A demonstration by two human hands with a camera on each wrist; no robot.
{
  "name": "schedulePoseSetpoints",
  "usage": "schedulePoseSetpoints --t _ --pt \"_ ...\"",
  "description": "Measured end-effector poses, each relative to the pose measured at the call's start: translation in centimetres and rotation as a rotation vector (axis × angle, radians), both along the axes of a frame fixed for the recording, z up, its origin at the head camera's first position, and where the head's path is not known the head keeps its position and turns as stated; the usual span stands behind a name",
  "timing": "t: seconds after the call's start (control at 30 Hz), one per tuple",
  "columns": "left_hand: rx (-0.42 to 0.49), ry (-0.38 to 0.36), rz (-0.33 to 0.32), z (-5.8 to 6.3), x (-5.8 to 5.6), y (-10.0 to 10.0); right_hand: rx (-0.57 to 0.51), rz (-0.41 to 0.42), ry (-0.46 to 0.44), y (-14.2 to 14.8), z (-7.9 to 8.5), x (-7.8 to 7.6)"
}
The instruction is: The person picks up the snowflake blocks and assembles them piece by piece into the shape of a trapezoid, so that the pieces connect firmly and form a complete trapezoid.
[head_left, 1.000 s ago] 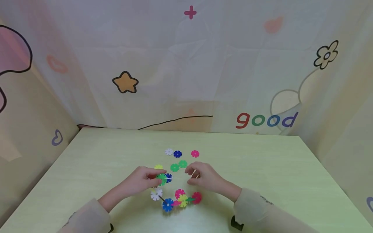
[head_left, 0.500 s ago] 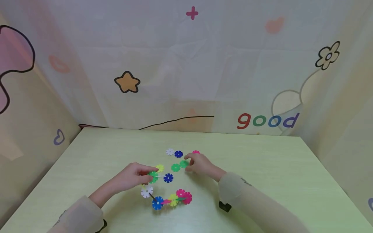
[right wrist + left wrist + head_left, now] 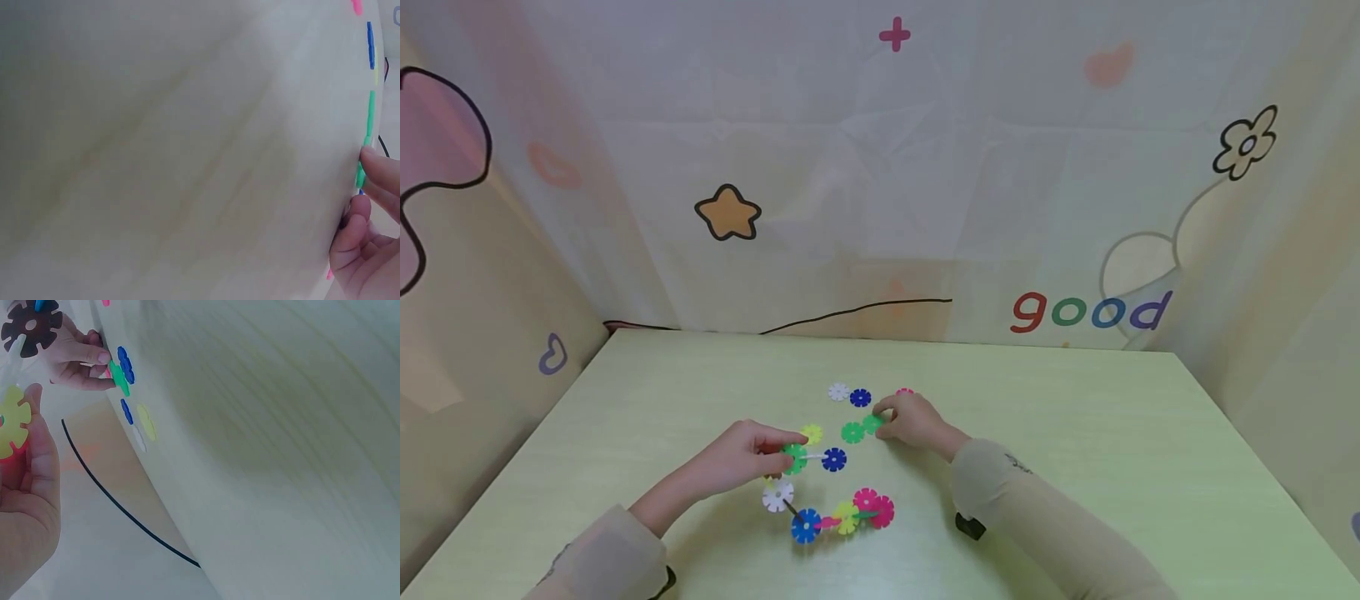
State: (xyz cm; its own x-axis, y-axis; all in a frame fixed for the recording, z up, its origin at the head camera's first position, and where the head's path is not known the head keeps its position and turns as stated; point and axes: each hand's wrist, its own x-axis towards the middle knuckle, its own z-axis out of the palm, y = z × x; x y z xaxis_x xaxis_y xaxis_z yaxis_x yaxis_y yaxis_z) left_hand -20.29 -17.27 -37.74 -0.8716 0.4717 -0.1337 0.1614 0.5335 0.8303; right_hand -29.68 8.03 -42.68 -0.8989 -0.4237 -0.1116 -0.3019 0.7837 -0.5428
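In the head view my left hand (image 3: 741, 454) pinches a green snowflake disc (image 3: 794, 458) at one end of a curved chain of slotted plastic discs. From that green disc a white disc, seen edge-on, juts to the right. The chain curves below through a white disc (image 3: 778, 497), a blue disc (image 3: 807, 526), a yellow disc (image 3: 847, 517) and a pink disc (image 3: 882, 511). Farther right, my right hand (image 3: 916, 418) has thumb and fingertips around the edge of a loose green disc (image 3: 872, 424) on the table. Its other fingers are partly hidden.
Near the right hand another green disc (image 3: 852, 432) lies flat. Loose blue (image 3: 834, 459) and yellow discs (image 3: 812, 433) are close to the left hand. Farther back are a white disc (image 3: 838, 392), a dark blue disc (image 3: 861, 397) and a partly covered pink disc (image 3: 906, 391). A printed curtain (image 3: 820, 167) hangs behind the table.
My left hand has shifted left with the chain, away from the loose blue disc. The right hand has moved forward to the loose green disc and taken its edge.
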Motion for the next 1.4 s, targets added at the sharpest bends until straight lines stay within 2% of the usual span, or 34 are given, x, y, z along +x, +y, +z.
schedulePoseSetpoints --t 0.27,0.37,0.53,0.8,0.93,1.13,1.4 --pt "0.011 -0.006 -0.006 -0.1 0.1 0.2 -0.066 -0.066 -0.047 0.5 0.1 0.5" --pt "0.014 -0.007 -0.007 -0.2 0.1 0.3 -0.106 -0.063 -0.065 0.8 0.3 0.9" --pt "0.026 -0.006 -0.004 -0.4 0.1 0.6 -0.189 -0.032 -0.115 1.4 0.9 2.0" --pt "0.006 0.062 -0.024 -0.4 0.3 1.6 -0.443 0.061 -0.212 2.3 2.9 4.3" --pt "0.005 0.083 -0.033 -0.3 0.5 2.1 -0.528 0.091 -0.277 2.4 4.0 5.3" --pt "0.028 0.087 -0.053 0.0 0.8 2.7 -0.599 0.101 -0.351 2.4 5.1 6.6" --pt "0.055 0.092 -0.084 0.3 1.2 3.3 -0.642 0.122 -0.393 2.4 5.4 7.6"
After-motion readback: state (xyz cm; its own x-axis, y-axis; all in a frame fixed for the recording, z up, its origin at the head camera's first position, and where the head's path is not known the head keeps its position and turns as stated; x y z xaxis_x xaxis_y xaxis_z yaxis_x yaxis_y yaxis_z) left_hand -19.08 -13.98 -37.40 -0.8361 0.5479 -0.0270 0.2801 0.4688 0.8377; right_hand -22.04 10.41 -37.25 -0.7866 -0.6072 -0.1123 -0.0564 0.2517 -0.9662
